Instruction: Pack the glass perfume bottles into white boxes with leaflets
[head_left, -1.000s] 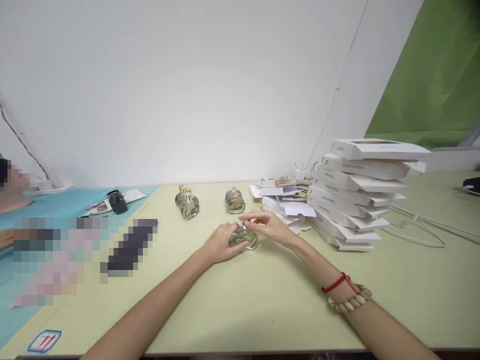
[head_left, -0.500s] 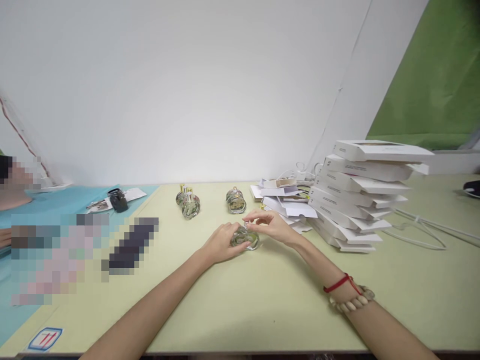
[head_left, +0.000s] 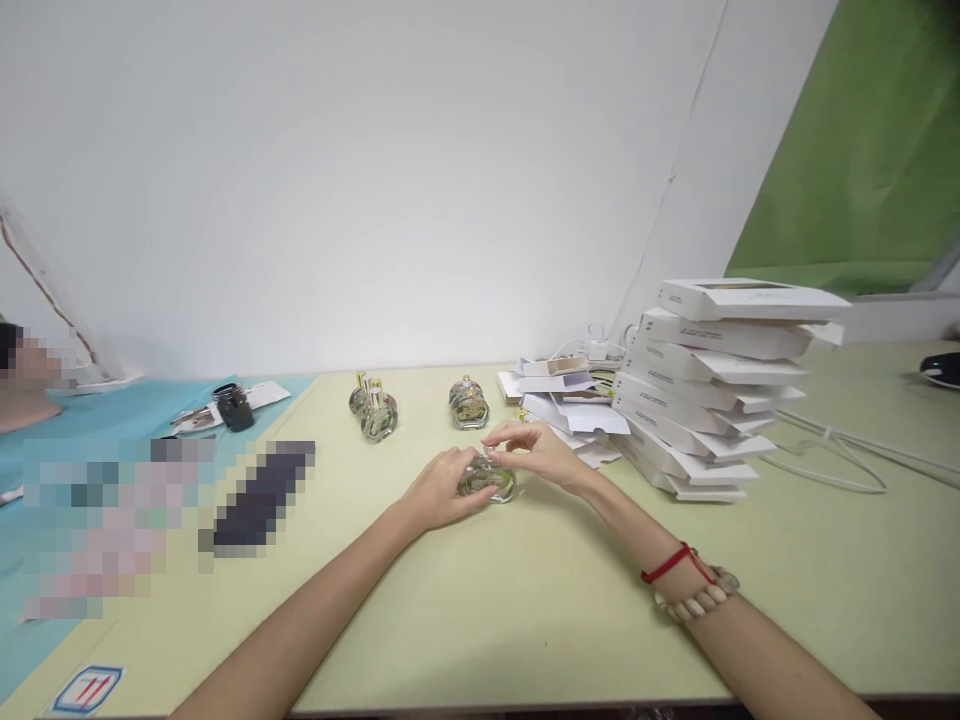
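Observation:
My left hand (head_left: 442, 490) is wrapped round a clear glass perfume bottle (head_left: 504, 486) resting on the table, its thumb along the near side. My right hand (head_left: 531, 446) comes over from the right, its thumb and fingertips closed in a pinch on the small bottle top (head_left: 488, 451). Fingers cover most of that top, so its shape is hard to make out. Beyond my hands stand more round glass bottles: a group with gold tops (head_left: 377, 412) to the left and another group (head_left: 469, 403) straight ahead.
A tall stack of white boxes (head_left: 705, 405) leans on the right, beside loose flattened cartons (head_left: 570, 400) and white cables (head_left: 832, 455). At left are a black jar (head_left: 233, 406), a blurred dark object (head_left: 262, 495) and part of a person (head_left: 30, 375) at a blue-covered area. A black mouse (head_left: 941, 369) lies far right.
Both hands keep nearly the same grip on the bottle and its top. The view has shifted slightly. At the left edge, the other person's hand has drawn back.

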